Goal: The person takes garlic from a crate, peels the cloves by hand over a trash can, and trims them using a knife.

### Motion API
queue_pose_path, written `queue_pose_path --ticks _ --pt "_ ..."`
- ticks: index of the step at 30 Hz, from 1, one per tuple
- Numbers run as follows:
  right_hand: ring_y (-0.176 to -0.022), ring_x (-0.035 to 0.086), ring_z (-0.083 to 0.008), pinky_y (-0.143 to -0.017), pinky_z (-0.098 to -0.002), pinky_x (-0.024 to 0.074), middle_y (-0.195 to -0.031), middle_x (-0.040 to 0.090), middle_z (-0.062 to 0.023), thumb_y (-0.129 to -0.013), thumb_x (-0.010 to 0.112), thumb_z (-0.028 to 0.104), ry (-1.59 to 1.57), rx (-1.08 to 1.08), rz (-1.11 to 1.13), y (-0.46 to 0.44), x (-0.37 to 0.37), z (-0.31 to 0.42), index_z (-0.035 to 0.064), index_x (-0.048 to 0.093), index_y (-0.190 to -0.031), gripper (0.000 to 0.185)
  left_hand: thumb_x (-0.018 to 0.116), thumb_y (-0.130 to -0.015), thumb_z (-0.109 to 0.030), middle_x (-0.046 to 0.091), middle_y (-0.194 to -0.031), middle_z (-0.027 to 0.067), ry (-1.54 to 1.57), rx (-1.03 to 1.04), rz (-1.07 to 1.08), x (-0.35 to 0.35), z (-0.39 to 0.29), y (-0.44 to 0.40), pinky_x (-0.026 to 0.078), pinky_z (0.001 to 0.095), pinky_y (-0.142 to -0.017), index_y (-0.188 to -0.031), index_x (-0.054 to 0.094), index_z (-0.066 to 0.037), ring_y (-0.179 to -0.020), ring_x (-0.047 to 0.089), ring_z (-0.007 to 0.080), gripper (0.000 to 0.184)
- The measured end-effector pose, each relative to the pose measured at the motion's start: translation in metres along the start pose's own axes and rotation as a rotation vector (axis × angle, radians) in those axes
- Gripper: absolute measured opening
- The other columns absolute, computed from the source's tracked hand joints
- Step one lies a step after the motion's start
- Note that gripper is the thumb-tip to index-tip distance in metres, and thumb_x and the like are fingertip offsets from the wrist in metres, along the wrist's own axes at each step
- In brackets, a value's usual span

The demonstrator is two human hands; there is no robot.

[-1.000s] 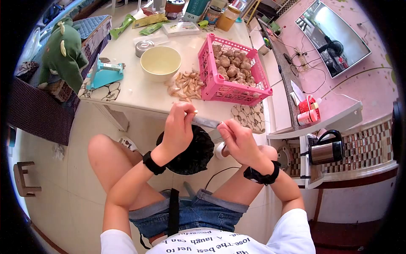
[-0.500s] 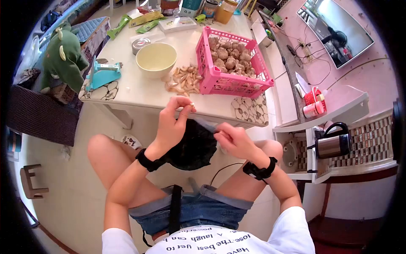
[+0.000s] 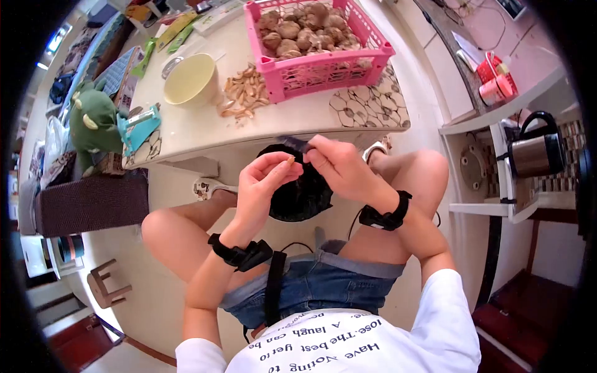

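Between the fingertips of my left hand (image 3: 264, 183) is a small pale garlic clove (image 3: 290, 160). My right hand (image 3: 339, 163), close beside it on the right, is closed round a dark knife (image 3: 293, 143), whose blade is blurred. Below both hands is a bin lined with a black bag (image 3: 301, 198). On the table, a pile of garlic cloves (image 3: 246, 92) lies between a pale yellow bowl (image 3: 191, 81) and a pink basket (image 3: 323, 76) full of brown bulbs (image 3: 305, 30).
The white table's front edge (image 3: 249, 142) runs just beyond my hands. A turquoise holder (image 3: 140, 128) stands at its left corner, near a green plush toy (image 3: 94, 121). A kettle (image 3: 536, 149) is at the right, a small stool (image 3: 109, 285) at the lower left.
The view has turned, shifting the table up and left. My hands have come together, the right one bringing the knife close to the clove in my left.
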State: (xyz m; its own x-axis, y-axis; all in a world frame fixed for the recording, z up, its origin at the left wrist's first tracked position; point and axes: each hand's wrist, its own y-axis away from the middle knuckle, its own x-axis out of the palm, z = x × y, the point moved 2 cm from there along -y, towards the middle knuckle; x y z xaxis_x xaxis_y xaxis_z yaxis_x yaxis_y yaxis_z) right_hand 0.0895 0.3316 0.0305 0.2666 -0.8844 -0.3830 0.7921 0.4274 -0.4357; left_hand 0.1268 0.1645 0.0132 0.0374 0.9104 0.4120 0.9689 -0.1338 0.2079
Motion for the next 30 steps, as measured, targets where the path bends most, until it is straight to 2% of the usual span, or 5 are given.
queue_pose_path --ticks 1,5,10,18,30 --pt "-0.064 0.056 -0.0357 -0.055 -0.0392 0.0445 -0.072 0.057 -0.0190 -0.087 0.055 0.017 0.073 0.036 0.037 0.002 0.000 0.001 0.0004 0.051 -0.082 0.018 0.058 -0.089 -0.013 0.065 -0.092 0.0110 -0.001 -0.018 0.010 -0.001 0.007 -0.003 0.051 0.0297 -0.082 -0.103 0.058 0.002 -0.086 0.064 0.0174 0.020" --pt "-0.064 0.057 -0.0331 -0.053 -0.0400 0.0449 -0.069 0.057 -0.0153 -0.082 0.061 0.019 0.208 0.046 0.079 -0.006 0.011 -0.006 0.0014 0.050 -0.074 0.022 0.058 -0.088 -0.010 0.064 -0.095 0.0089 0.152 -0.051 -0.015 -0.013 0.029 -0.014 0.049 0.0294 -0.085 -0.101 0.059 0.002 -0.088 0.062 0.0156 0.017" --pt "-0.062 0.057 -0.0314 -0.052 -0.0388 0.0448 -0.068 0.056 -0.0135 -0.082 0.062 0.019 0.280 0.058 0.132 -0.008 0.028 -0.015 0.0023 0.051 -0.074 0.022 0.058 -0.087 -0.008 0.064 -0.098 0.0081 0.283 -0.097 -0.079 -0.026 0.035 -0.011 0.048 0.0295 -0.087 -0.099 0.060 0.001 -0.091 0.061 0.0145 0.015" --pt "-0.059 0.056 -0.0291 -0.051 -0.0366 0.0445 -0.066 0.055 -0.0112 -0.079 0.065 0.018 0.262 0.068 0.066 -0.004 0.037 -0.017 0.0031 0.052 -0.075 0.020 0.060 -0.085 -0.006 0.066 -0.091 0.0069 0.213 -0.063 -0.046 -0.034 0.028 -0.005 0.047 0.0237 -0.075 -0.096 0.064 0.000 -0.085 0.061 0.0120 0.013" --pt "-0.059 0.056 -0.0285 -0.050 -0.0366 0.0443 -0.065 0.053 -0.0107 -0.079 0.065 0.017 0.302 0.034 0.082 0.005 0.024 -0.012 0.0033 0.050 -0.076 0.020 0.065 -0.082 -0.006 0.067 -0.086 0.0079 0.205 -0.149 0.024 -0.032 0.032 -0.005 0.050 0.0245 -0.066 -0.095 0.064 0.001 -0.072 0.061 0.0120 0.014"
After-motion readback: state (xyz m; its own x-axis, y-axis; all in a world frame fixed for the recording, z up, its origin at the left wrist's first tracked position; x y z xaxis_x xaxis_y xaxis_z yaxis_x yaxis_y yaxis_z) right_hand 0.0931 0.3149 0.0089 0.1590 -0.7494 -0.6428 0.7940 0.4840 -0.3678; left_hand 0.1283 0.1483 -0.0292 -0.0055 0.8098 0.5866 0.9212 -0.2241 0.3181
